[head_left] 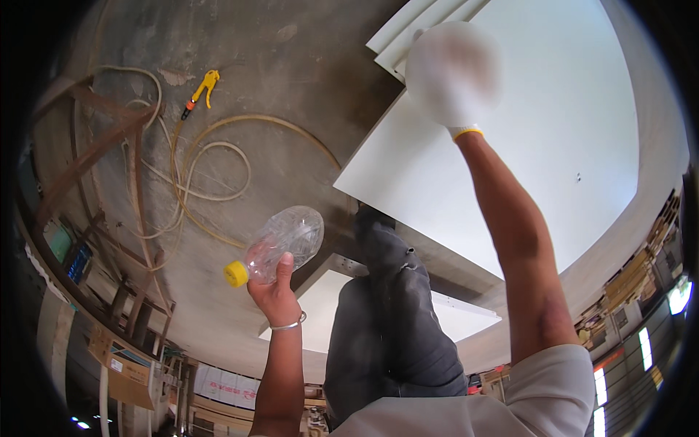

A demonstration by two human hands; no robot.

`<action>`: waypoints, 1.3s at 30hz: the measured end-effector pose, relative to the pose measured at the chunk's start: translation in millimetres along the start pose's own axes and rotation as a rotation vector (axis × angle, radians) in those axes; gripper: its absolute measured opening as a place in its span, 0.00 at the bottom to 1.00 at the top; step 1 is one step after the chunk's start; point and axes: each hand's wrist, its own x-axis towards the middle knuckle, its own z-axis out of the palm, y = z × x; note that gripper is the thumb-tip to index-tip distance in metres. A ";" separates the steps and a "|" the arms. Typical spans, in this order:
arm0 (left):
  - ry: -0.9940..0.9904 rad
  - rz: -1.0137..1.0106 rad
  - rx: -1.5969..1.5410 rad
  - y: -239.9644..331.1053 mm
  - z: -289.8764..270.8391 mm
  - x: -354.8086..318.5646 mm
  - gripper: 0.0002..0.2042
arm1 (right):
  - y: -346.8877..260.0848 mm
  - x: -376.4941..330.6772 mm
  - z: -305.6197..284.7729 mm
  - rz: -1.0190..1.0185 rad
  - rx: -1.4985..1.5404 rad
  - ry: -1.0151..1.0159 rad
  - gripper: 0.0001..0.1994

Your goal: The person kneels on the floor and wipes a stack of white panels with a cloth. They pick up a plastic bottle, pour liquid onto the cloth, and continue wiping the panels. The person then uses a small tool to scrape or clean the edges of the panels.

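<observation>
My bare left hand (275, 297), with a bracelet at the wrist, is closed around a clear plastic bottle (295, 231). The bottle lies tilted, its yellow cap (235, 274) pointing to the lower left; it looks see-through, and I cannot tell whether liquid is in it. My right hand (455, 76) wears a white glove with a yellow cuff edge and is stretched far forward over a large white panel (553, 124). Motion smears its fingers, so their pose and anything in them are hidden. Touch between glove and panel cannot be made out.
More white boards (408, 33) are stacked at the panel's far left edge. On the concrete floor lie a yellow air blow gun (206, 91) and a looped hose (251, 120). A rusty metal frame (138, 182) stands left. Another white board (317, 309) lies by my legs.
</observation>
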 end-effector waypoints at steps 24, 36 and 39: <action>-0.540 0.361 0.379 208.0 27.6 195.7 0.28 | -67.5 -99.6 108.5 0.279 -0.597 -0.459 0.39; -0.548 0.382 0.414 304.4 113.8 242.4 0.29 | -7.5 121.9 -34.3 0.313 -0.582 0.348 0.28; -0.609 0.472 0.491 322.4 167.7 241.1 0.28 | 3.8 204.3 -106.6 0.318 -0.623 0.519 0.30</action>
